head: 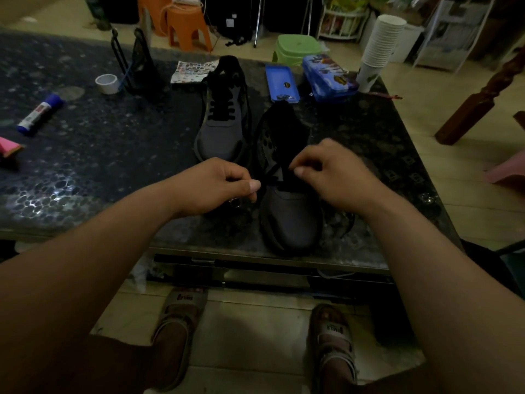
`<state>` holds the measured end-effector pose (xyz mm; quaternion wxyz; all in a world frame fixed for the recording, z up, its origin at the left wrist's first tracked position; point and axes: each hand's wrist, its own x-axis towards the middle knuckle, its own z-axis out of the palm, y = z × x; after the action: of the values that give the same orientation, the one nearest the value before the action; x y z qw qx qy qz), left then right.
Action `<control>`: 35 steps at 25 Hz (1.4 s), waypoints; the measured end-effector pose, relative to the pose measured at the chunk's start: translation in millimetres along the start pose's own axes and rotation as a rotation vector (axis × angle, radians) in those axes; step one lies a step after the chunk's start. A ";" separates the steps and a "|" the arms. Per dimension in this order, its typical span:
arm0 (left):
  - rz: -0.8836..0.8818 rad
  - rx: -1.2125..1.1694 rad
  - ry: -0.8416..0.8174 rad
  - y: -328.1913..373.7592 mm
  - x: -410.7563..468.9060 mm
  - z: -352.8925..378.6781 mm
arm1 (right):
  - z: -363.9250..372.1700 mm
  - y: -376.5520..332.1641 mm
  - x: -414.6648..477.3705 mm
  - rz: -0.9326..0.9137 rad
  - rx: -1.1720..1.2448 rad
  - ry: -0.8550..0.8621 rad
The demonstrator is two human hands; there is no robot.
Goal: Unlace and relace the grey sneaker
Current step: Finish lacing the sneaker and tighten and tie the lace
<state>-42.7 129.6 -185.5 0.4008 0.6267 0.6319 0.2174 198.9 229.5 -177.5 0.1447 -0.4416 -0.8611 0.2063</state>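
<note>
Both hands work the black lace on the near grey mesh sneaker (289, 211).
The left hand (216, 186) and the right hand (335, 172) each pinch the black flat shoelace (274, 177).

Left of the near grey sneaker (289, 220), bare tabletop (113, 155) lay open as far as the glue stick (39, 113). The second sneaker (221, 120) stood just behind-left of it; a blue lid (281, 82) and pencil case (329, 78) blocked the way behind. The left hand (216, 183) and right hand (332, 172), pinching its lace (272, 179), crowded its top.
</note>
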 end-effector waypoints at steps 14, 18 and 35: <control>0.021 -0.206 0.088 -5.4 15.4 15.9 | 2.1 -0.4 -2.0 0.313 0.550 0.024; 0.029 -0.178 0.094 3.2 18.6 23.4 | -1.2 -1.3 -4.4 0.576 1.257 0.125; 0.075 -0.159 0.158 10.6 21.3 31.3 | 6.2 -3.5 -7.6 0.140 0.132 0.032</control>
<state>-9.5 144.4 -200.5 0.3895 0.5972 0.6184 0.3305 198.1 220.1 -181.7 0.1723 -0.4933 -0.8103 0.2652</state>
